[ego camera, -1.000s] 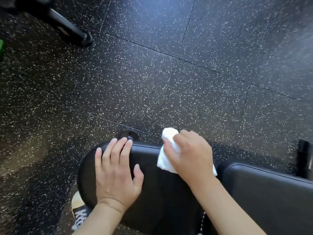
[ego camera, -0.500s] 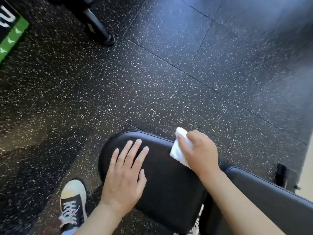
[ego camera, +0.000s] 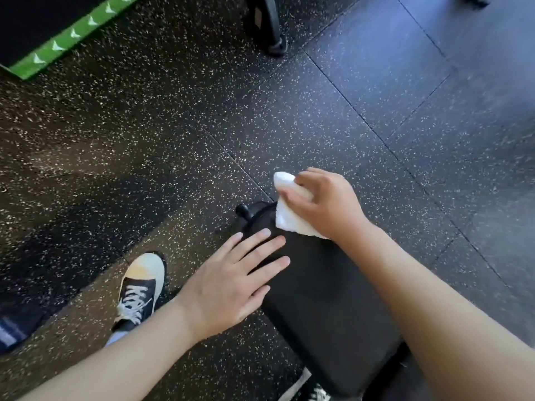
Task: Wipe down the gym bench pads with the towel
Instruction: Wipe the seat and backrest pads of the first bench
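While the right hand (ego camera: 327,204) bunches the white towel (ego camera: 289,215) in a closed grip at the far end of the black pad (ego camera: 318,290), the left hand (ego camera: 228,285) lies flat with fingers spread on the pad's left edge, holding nothing. Soft and light, the towel should crumple easily and is best held wadded in the palm so a broad fold meets the vinyl. Firm and smooth, the pad will likely let cloth slide readily. A sneaker (ego camera: 139,293) stands on the speckled floor (ego camera: 173,140) to the left.

White towel (ego camera: 289,218), black pad (ego camera: 324,299), speckled floor (ego camera: 173,125)
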